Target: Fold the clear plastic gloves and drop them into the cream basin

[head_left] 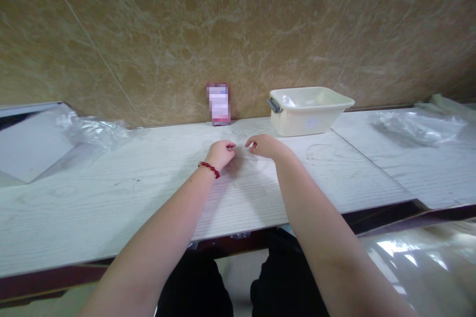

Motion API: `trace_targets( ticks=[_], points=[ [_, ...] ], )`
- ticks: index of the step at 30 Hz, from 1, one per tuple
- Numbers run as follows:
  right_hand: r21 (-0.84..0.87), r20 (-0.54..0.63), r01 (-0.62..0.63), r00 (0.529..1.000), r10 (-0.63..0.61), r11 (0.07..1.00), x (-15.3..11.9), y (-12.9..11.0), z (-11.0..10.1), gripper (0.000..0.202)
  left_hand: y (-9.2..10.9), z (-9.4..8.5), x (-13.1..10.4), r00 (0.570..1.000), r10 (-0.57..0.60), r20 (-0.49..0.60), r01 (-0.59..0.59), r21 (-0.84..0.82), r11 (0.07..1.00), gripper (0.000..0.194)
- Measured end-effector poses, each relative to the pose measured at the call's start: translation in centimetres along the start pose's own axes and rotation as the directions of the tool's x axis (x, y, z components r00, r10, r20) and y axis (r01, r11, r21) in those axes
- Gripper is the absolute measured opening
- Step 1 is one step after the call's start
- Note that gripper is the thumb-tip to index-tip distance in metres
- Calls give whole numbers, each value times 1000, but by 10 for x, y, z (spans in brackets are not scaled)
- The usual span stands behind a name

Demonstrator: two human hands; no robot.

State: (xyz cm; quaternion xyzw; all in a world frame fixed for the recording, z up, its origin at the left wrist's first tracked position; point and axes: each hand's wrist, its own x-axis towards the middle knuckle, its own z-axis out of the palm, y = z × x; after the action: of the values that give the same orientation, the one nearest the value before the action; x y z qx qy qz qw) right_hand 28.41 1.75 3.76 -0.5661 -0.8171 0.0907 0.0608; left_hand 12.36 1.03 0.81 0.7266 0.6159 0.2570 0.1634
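Note:
My left hand (222, 154), with a red bead bracelet (210, 168) at its wrist, is closed in a pinch over the white table. A small dark, shiny piece (230, 148) shows between thumb and fingers; its kind is too small to make out. Facing it across a short gap is my right hand (263, 145). Its fingers are bent and apart, pointing left, and nothing shows in them. Behind the hands a phone-like upright object (220, 104), blurred out, leans against the wall.
A cream plastic bin (308, 121) with a grey handle stands behind my right hand, clear plastic inside. Crumpled clear plastic bags lie at left (98, 131) and right (420, 126). A white panel (35, 146) lies far left. The marbled wall (238, 34) bounds the white wood-grain table (156, 208).

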Motion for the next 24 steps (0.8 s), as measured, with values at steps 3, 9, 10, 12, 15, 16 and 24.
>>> trace_targets(
  ticks=[3, 9, 10, 12, 15, 16, 24],
  points=[
    [0, 38, 12, 999, -12, 1000, 0, -1, 1, 27, 0, 0, 0, 1000, 21, 21, -21, 33, 999, 30],
    [-13, 41, 17, 999, -17, 1000, 0, -1, 2, 31, 0, 0, -1, 999, 29, 44, -31, 46, 998, 32],
    [-17, 19, 3, 1000, -2, 1000, 0, -1, 2, 29, 0, 1, -1, 999, 30, 44, -32, 49, 998, 33],
    [-21, -32, -18, 999, 17, 1000, 0, -1, 2, 28, 0, 1, -1, 998, 33, 47, -36, 55, 998, 33],
    [-28, -19, 4, 1000, -5, 1000, -1, -2, 0, 28, 0, 1, -2, 997, 42, 58, -46, 68, 997, 35],
    [-32, 6, 16, 1000, -16, 999, -1, -3, 0, 28, 0, 1, -2, 997, 45, 59, -49, 74, 996, 35],
    [-43, 126, 8, 992, -2, 999, -3, -5, -3, 34, 2, 2, -1, 997, 52, 53, -59, 135, 989, 39]
  ],
)
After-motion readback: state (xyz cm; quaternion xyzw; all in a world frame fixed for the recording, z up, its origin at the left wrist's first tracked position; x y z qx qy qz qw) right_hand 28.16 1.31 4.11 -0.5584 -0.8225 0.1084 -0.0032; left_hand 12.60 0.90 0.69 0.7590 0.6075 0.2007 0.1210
